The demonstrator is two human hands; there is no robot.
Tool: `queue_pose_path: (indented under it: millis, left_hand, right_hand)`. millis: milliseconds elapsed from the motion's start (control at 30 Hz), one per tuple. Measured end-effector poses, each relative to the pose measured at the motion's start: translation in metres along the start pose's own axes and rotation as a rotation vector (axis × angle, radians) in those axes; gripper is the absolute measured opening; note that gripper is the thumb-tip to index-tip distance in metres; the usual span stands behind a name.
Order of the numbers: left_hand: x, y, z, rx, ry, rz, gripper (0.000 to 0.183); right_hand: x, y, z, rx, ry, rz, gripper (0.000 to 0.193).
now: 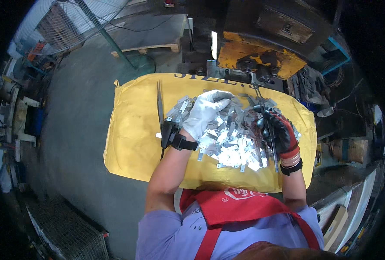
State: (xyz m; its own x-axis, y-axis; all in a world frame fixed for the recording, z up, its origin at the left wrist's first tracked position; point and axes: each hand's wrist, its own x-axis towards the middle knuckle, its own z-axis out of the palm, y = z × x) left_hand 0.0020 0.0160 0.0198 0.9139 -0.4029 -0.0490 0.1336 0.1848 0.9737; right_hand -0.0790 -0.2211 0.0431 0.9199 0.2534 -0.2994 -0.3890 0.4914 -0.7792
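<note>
A loose heap of small flat metal strips [233, 149], several with holes near their ends, lies on a yellow printed sack [132, 143]. Over the heap's upper left part, my left hand [205, 113] in a white glove curves with thumb and fingers apart; nothing shows between them. My right hand [281, 133], in a black and red glove, is closed around a long, thin dark tool [271, 145] resembling tweezers, at the heap's right side. Its tip end reaches toward the machine. Left of my left wrist shows another slim, tapered dark piece [159, 102], its kind unclear.
A dark machine with a worn yellow part [262, 56] stands just beyond the sack. At the far left are a wire-guarded fan [66, 26] and a wooden pallet [153, 32]. A wire mesh crate [71, 229] sits low left; a cardboard box [350, 151] is at right.
</note>
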Motion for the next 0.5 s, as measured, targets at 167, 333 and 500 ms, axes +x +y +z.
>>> queue_pose_path:
  millis: [167, 333, 500]
  left_hand:
    - [0.002, -0.004, -0.004, 0.016, -0.013, -0.044, 0.018]
    - [0.0, 0.001, -0.002, -0.09, 0.005, -0.158, 0.016]
    - [0.001, -0.005, -0.005, -0.194, 0.043, -0.117, 0.018]
  right_hand:
    - [-0.001, -0.003, 0.008, -0.317, 0.05, -0.107, 0.037]
    - [-0.002, 0.0, 0.008, -0.115, 0.035, -0.015, 0.036]
    - [-0.011, 0.009, 0.012, -0.072, -0.013, -0.034, 0.037]
